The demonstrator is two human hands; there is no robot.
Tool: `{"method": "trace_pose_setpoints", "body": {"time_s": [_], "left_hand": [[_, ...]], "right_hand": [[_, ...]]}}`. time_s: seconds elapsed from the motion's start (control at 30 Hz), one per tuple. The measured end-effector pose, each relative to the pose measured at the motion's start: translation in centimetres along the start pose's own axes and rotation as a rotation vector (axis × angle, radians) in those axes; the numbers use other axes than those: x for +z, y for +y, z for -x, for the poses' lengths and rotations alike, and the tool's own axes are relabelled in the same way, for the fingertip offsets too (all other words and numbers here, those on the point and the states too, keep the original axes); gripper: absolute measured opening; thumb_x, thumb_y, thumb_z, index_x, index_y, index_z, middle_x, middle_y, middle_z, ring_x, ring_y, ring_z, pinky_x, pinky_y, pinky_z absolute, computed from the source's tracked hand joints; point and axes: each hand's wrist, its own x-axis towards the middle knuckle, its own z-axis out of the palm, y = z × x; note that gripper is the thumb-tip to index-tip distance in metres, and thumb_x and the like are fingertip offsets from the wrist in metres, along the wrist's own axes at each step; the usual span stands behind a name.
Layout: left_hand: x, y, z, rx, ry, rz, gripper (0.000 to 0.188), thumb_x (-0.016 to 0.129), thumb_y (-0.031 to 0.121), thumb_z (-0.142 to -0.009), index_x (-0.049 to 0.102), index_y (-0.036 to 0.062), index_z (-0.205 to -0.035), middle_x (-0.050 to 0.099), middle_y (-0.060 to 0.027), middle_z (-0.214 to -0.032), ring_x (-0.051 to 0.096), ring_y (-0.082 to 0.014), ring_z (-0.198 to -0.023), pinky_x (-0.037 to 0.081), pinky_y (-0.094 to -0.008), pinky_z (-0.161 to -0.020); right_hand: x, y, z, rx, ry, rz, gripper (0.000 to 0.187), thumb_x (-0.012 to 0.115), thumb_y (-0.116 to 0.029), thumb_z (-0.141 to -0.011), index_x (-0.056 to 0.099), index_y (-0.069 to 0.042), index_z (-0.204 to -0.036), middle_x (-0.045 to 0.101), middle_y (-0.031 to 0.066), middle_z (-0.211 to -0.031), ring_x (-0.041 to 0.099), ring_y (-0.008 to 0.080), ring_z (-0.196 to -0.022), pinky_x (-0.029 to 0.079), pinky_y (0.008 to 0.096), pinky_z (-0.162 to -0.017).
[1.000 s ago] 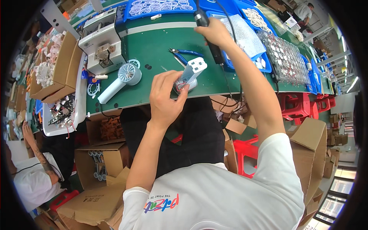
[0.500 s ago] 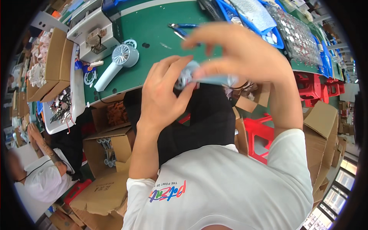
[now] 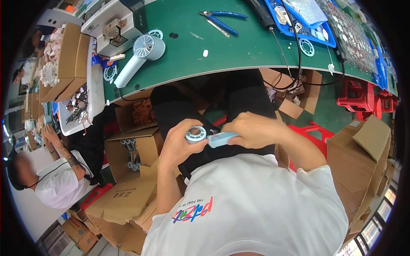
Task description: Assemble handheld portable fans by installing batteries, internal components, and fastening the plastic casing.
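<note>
Low over my lap, my left hand (image 3: 176,143) is closed around the round head of a light-blue handheld fan body (image 3: 197,135). A ring with a dark round middle shows on that head. My right hand (image 3: 253,130) grips the pale-blue handle (image 3: 220,139) of the same piece between thumb and fingers, and its fingertips are partly hidden. Whether head and handle are fully joined, I cannot tell. Another light-blue handheld fan (image 3: 143,52) lies on the green table, its slatted head away from me.
On the green table (image 3: 183,57) are blue-handled cutting pliers (image 3: 222,19), a grey-and-black machine (image 3: 114,32) and a blue tray (image 3: 316,38) of parts. Black cables hang over the front edge. Cardboard boxes (image 3: 354,158) and red stools (image 3: 356,94) stand around me. A co-worker (image 3: 60,170) sits at left.
Both hands have come down from the table edge to my lap with the fan body. My right hand, raised and spread earlier, now grips the handle. The view has shifted slightly.
</note>
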Motion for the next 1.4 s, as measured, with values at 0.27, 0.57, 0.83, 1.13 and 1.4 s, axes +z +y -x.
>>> {"method": "trace_pose_setpoints", "body": {"time_s": [0.27,0.57,0.83,1.13,1.4], "left_hand": [[-2.1,-1.2,-0.3,0.065,0.275,0.113,0.047,0.088,0.010,-0.074,0.073,0.0027,-0.118,0.073,-0.0086,-0.105,0.067,-0.0240,-0.089,0.053,-0.0336,-0.084],[-3.7,-3.2,0.3,0.085,0.595,-0.090,0.050,0.085,0.004,-0.078,0.070,0.0027,-0.125,0.073,-0.0093,-0.111,0.068,-0.0235,-0.095,0.054,-0.0339,-0.088],[-3.2,-2.8,0.2,0.029,0.442,0.519,0.053,0.079,0.006,-0.082,0.065,0.0038,-0.133,0.072,-0.0165,-0.126,0.069,-0.0262,-0.109,0.054,-0.0356,-0.098],[0.7,-2.2,-3.3,0.395,0.263,0.939,0.073,0.080,0.031,-0.084,0.054,0.0027,-0.145,0.072,-0.0203,-0.126,0.069,-0.0349,-0.120,0.053,-0.0447,-0.106],[2.2,1.5,-5.0,0.508,0.232,1.002,0.087,0.084,0.029,-0.081,0.044,0.0044,-0.154,0.073,-0.0202,-0.123,0.066,-0.0389,-0.128,0.052,-0.0484,-0.110]], "right_hand": [[-1.8,2.9,-5.3,0.046,0.277,0.027,0.022,0.075,-0.014,-0.088,0.076,0.002,-0.104,0.077,0.0182,-0.090,0.071,0.0402,-0.077,0.056,0.0452,-0.074],[-1.4,3.9,-6.9,0.021,0.258,-0.025,0.028,0.076,-0.017,-0.088,0.076,0.004,-0.106,0.077,0.0189,-0.090,0.071,0.0380,-0.077,0.057,0.0437,-0.076],[0.5,4.4,-9.2,0.152,0.654,-0.137,0.038,0.073,-0.013,-0.092,0.070,0.006,-0.124,0.075,0.0197,-0.098,0.070,0.0295,-0.082,0.056,0.0379,-0.079],[3.4,0.5,-7.1,-0.247,0.296,-0.974,0.054,0.072,-0.012,-0.099,0.053,0.004,-0.147,0.068,0.0183,-0.127,0.067,0.0243,-0.110,0.055,0.0383,-0.095],[5.6,-1.5,-6.6,-0.482,0.494,-1.095,0.056,0.067,-0.013,-0.103,0.046,0.000,-0.153,0.060,0.0153,-0.141,0.061,0.0246,-0.124,0.051,0.0383,-0.104]]}}
